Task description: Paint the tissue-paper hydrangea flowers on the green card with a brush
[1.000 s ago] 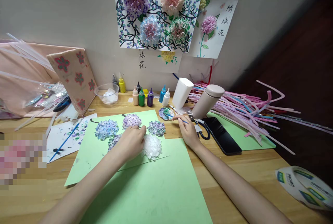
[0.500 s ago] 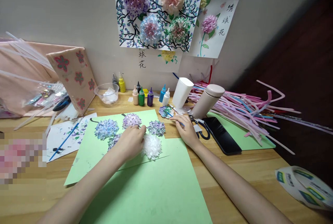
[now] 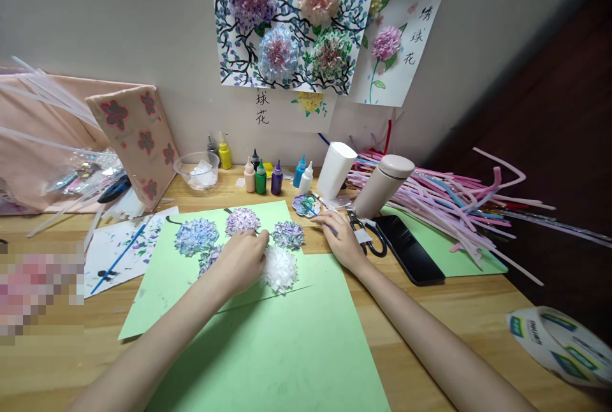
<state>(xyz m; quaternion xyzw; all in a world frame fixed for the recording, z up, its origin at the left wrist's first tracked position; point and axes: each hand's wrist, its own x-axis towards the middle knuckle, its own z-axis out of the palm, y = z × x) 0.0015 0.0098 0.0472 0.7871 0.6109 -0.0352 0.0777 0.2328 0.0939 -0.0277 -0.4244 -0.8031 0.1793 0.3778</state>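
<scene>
My left hand is closed at the left edge of a fluffy white paper flower, its fingertips partly hidden against the petals. Around it, a blue-purple paper flower, a pale purple one and a darker purple one lie on light green paper. Another purple flower is half covered by my left wrist. My right hand grips a thin blue paintbrush. Its tip points into a small flower-shaped paint palette smeared with colours.
Paint bottles stand along the wall beside a clear bowl. Scissors, a phone, a tumbler and pipe cleaners lie to the right. A tape roll sits near the right edge. Another brush rests on stained paper.
Both hands stay almost where they were, the brush tip still at the palette. The whole view has shifted very slightly.
</scene>
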